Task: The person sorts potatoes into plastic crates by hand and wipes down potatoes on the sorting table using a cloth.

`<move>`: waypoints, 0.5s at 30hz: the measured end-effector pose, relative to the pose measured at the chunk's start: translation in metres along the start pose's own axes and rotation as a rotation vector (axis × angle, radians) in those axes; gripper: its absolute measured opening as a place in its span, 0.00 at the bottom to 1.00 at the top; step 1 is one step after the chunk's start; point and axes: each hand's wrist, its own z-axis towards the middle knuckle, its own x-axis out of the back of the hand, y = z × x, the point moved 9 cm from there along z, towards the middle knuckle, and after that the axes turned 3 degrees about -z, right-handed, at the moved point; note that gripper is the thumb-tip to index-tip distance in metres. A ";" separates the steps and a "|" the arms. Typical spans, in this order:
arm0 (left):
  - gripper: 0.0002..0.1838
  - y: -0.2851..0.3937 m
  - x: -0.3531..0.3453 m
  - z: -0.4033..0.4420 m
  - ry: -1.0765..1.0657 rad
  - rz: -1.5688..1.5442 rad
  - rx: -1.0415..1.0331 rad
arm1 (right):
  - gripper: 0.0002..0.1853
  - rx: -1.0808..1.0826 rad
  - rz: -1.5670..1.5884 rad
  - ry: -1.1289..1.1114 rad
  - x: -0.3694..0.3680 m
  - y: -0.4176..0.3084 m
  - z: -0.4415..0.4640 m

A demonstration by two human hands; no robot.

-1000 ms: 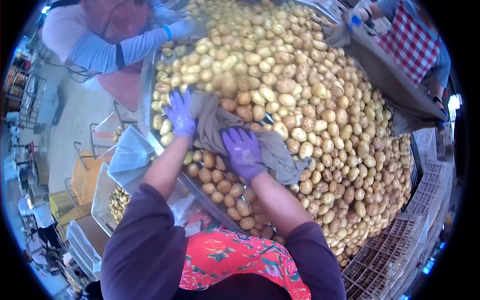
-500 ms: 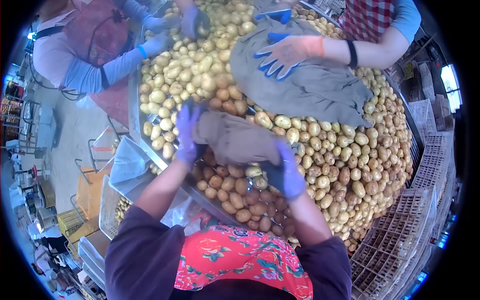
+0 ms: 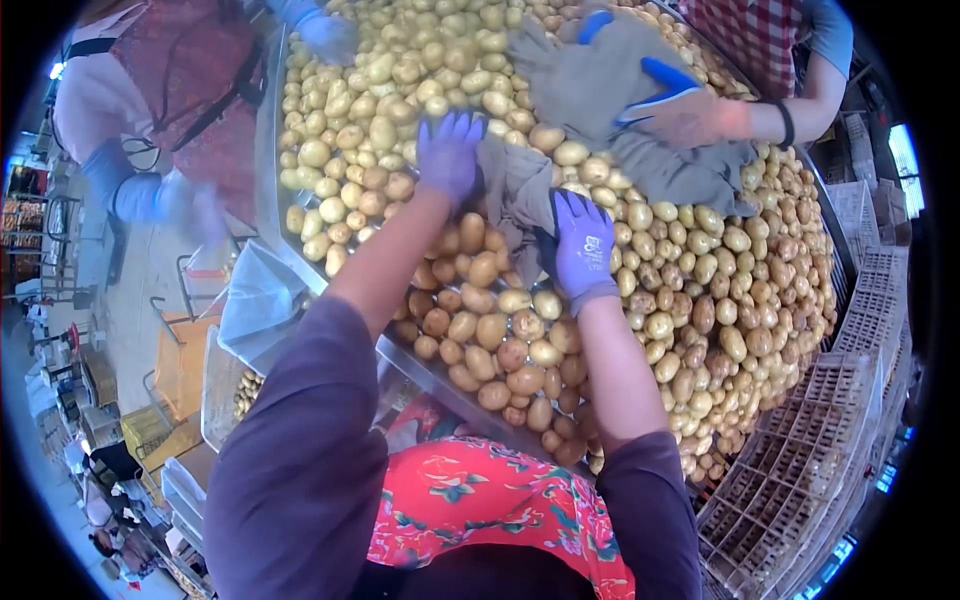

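My left hand (image 3: pixel 450 158), in a purple glove with a dark palm, grips the left edge of a grey-brown cloth (image 3: pixel 515 192) lying over the potatoes. On the cloth's right edge is my right hand (image 3: pixel 584 245), in a matching glove, its fingers curled over the fabric. Bunched folds of cloth run between both hands, and my palms are hidden. Round yellow and brown potatoes (image 3: pixel 490 330) surround the cloth, and several brown ones lie between my forearms.
Opposite, a co-worker's gloved hand (image 3: pixel 690 110) rests on a larger grey cloth (image 3: pixel 600 85). Another co-worker's gloved hand (image 3: pixel 328 38) is at the upper left. White plastic crates (image 3: pixel 790 470) stand right of the potatoes. A metal table edge (image 3: pixel 425 375) runs before me.
Both my hands have moved forward with the cloth, uncovering brown potatoes nearer me. The opposite co-worker's cloth has shifted up and right. The left co-worker's one arm has swung away from the potatoes.
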 end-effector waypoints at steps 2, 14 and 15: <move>0.24 0.015 0.014 -0.052 0.063 -0.057 -0.068 | 0.27 -0.018 0.038 0.020 0.002 0.011 -0.027; 0.33 0.043 0.128 -0.169 -0.258 -1.646 0.311 | 0.26 -0.244 0.872 0.150 0.085 0.049 -0.089; 0.31 0.051 0.136 -0.176 -0.263 -1.459 0.177 | 0.27 -0.210 0.840 0.151 0.103 0.044 -0.103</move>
